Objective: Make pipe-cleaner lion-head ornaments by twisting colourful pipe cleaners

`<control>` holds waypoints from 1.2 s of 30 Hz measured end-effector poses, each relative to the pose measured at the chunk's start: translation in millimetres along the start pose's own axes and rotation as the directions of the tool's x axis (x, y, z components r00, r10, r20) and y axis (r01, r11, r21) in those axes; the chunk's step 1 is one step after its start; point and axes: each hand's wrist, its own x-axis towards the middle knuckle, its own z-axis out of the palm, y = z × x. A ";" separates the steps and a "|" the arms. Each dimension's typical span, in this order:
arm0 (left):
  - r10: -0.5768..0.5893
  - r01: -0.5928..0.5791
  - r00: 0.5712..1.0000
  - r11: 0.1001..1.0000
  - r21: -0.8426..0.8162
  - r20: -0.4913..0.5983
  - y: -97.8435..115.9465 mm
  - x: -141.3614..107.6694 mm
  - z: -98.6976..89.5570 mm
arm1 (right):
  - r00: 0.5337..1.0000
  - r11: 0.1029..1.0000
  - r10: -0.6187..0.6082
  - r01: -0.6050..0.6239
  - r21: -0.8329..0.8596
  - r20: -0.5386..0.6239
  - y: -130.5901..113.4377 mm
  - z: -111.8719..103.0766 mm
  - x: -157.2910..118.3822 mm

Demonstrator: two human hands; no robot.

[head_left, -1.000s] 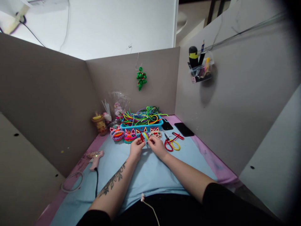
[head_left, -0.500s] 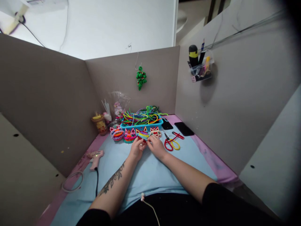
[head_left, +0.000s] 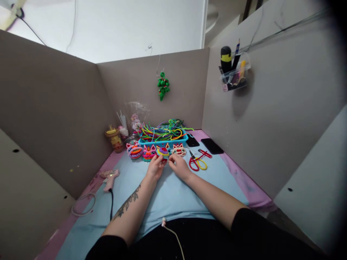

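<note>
Over a pale blue cloth (head_left: 173,198), the left hand (head_left: 156,167) held a multicoloured, banded piece (head_left: 163,151) between its fingers, while the right hand (head_left: 179,167) bent its own just beside it; whether these gripped anything could not be told. Beyond the piece stood small animal heads (head_left: 135,151), then a blue tray (head_left: 173,142) heaped with fuzzy stems (head_left: 162,131).

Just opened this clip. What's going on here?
A person sits at a partitioned desk. Their left hand holds a small, rounded, multicoloured fuzzy piece; the right hand is close beside it, fingers bent, though whether it touches is unclear. Colourful fuzzy animal-face figures stand just beyond, in front of a blue plastic basket heaped with multicoloured fuzzy stems. Scissors with red and yellow handles lie to the right, a pink glue gun to the left.
</note>
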 end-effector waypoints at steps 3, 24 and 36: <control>0.004 -0.004 1.000 1.000 0.003 0.014 -1.6 0.5 -1.3 | 0.958 0.883 0.280 -0.282 0.374 0.059 0.1 5.2 0.9; -0.150 0.150 0.988 0.989 -0.009 0.019 -2.7 -8.1 7.4 | 0.904 0.745 0.424 -0.315 0.588 -0.054 15.6 10.7 7.3; -0.140 0.140 0.990 0.990 0.015 -0.004 -6.6 -5.7 3.0 | 0.901 0.589 0.429 -0.337 0.735 0.070 13.7 10.5 10.8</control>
